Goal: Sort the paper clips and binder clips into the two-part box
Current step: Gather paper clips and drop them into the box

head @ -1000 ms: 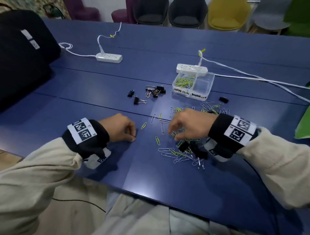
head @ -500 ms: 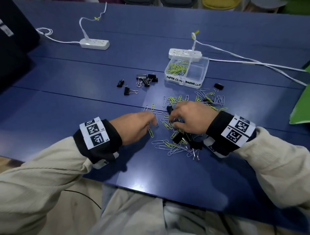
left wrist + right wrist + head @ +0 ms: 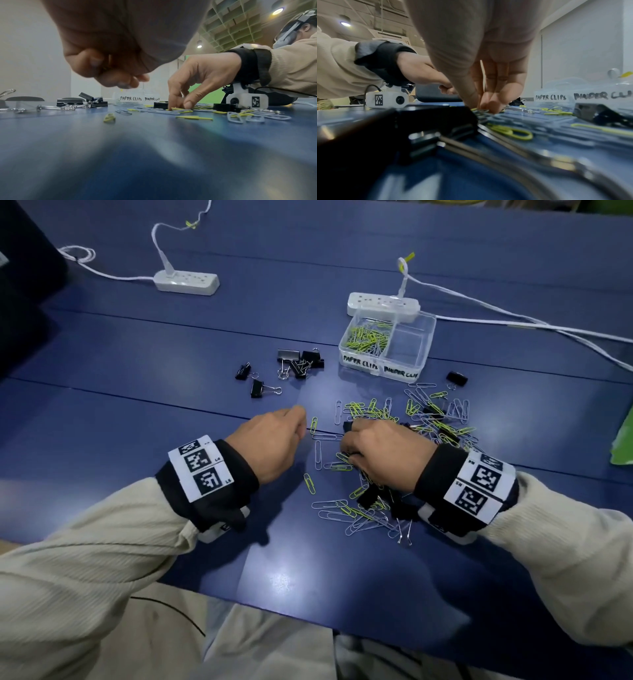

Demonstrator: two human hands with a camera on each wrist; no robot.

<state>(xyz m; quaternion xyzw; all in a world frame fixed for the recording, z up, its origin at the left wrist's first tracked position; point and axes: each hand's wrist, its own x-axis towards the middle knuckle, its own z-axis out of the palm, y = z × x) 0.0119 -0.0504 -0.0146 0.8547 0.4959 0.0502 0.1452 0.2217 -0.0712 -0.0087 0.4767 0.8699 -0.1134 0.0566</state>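
Blue worktop (image 3: pixel 137 419) under both my wrists, and most of the sorting is left to do. The clear two-part box (image 3: pixel 424 350) sits at the far side, just in front of a white power strip (image 3: pixel 383 302). Its left compartment holds a small heap of green and silver paper clips (image 3: pixel 368 337); the right compartment looks bare. Handwritten black lettering on the front wall reads "PAPER CLIPS" on the left, and what looks like "BINDER CLIPS" on the right, its last letters cut off.

Loose paper clips (image 3: pixel 373 412) lie scattered between me and the box, thickest around my right hand (image 3: pixel 380 457). Black binder clips (image 3: pixel 301 361) sit in a cluster to the box's left, one more (image 3: pixel 456 378) is near its right corner, and a few are mixed into the pile by my right wrist.

My right grip is fingertips (image 3: pixel 187 104) pressed down onto clips on the worktop, pinching at them. My left hand (image 3: pixel 270 446) hovers just beside, its grip curled tight; whether it holds clips, I cannot tell.
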